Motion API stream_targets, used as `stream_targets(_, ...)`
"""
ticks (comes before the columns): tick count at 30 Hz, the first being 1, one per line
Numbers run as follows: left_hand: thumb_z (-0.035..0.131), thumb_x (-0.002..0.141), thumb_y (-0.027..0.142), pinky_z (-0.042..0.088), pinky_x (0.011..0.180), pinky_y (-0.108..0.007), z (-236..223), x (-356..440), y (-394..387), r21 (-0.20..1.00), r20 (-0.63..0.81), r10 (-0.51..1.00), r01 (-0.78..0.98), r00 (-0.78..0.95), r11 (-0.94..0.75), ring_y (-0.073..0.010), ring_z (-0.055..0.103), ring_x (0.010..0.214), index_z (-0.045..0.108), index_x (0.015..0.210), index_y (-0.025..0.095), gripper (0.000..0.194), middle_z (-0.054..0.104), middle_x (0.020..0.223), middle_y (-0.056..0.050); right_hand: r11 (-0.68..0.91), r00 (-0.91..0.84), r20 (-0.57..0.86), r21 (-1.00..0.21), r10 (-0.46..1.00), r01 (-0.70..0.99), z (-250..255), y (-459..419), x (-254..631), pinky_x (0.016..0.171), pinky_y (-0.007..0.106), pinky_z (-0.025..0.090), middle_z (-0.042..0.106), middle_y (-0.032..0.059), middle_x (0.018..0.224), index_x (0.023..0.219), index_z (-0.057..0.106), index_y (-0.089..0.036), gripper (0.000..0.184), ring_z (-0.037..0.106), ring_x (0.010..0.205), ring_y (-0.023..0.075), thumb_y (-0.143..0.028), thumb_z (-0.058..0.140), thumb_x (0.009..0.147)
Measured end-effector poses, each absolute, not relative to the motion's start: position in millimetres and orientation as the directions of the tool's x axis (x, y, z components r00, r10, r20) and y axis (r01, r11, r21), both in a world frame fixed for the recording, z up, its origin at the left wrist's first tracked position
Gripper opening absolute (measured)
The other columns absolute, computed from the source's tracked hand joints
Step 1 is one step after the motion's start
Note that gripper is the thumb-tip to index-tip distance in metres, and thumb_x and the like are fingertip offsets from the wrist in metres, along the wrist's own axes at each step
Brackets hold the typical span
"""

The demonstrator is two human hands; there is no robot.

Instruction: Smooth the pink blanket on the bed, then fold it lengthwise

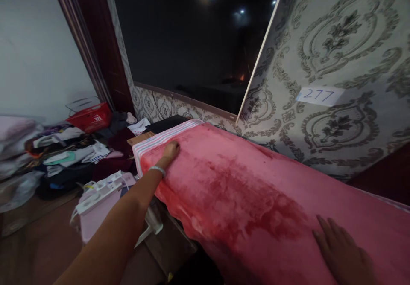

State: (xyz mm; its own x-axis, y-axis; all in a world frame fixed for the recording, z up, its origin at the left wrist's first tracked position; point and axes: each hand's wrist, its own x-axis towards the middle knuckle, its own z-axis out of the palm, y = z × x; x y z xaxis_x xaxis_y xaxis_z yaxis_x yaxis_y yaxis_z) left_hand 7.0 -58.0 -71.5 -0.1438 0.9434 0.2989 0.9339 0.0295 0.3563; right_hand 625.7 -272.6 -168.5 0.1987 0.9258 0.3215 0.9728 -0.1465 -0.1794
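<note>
A pink plush blanket covers a long raised surface that runs along the patterned wall. My left hand reaches far out and rests on the blanket's far end, fingers curled at its edge beside a striped cloth; a silver bracelet is on that wrist. My right hand lies flat on the near part of the blanket, fingers stretched out and holding nothing.
A dark window fills the wall ahead. A paper label reading 277 is stuck on the wallpaper. At the left lie heaps of clothes, a red basket and a power strip on a pink stool.
</note>
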Motion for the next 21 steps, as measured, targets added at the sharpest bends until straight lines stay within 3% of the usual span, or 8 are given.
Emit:
stream_targets(12,0.042,0.092,0.01,0.051,0.104,-0.039,-74.0,9.3,-51.7,0.31,0.28,0.951,0.95,-0.134,0.042,-0.0268,0.07,0.11,0.074,0.101,0.01,0.033,0.075,0.115,-0.019,-0.167,0.226,0.329,-0.2,0.917,0.966,-164.5,-274.2,622.4,0.115,0.072,0.032,0.046,0.0135,0.159,0.158,0.043,-0.024,0.08,0.04,0.147,0.0396,-0.064,0.015,0.094)
stream_targets(21,0.043,0.094,0.015,0.053,0.094,-0.035,-73.9,5.6,-52.0,0.346,0.295,0.935,0.934,-0.197,0.088,-0.0264,0.071,0.103,0.075,0.102,0.012,0.033,0.077,0.112,-0.02,-0.166,0.187,0.311,-0.094,0.932,0.982,-176.6,-273.7,631.5,0.112,0.071,0.036,0.044,0.0133,0.16,0.164,0.033,-0.028,0.077,0.038,0.148,0.0394,-0.059,0.016,0.095)
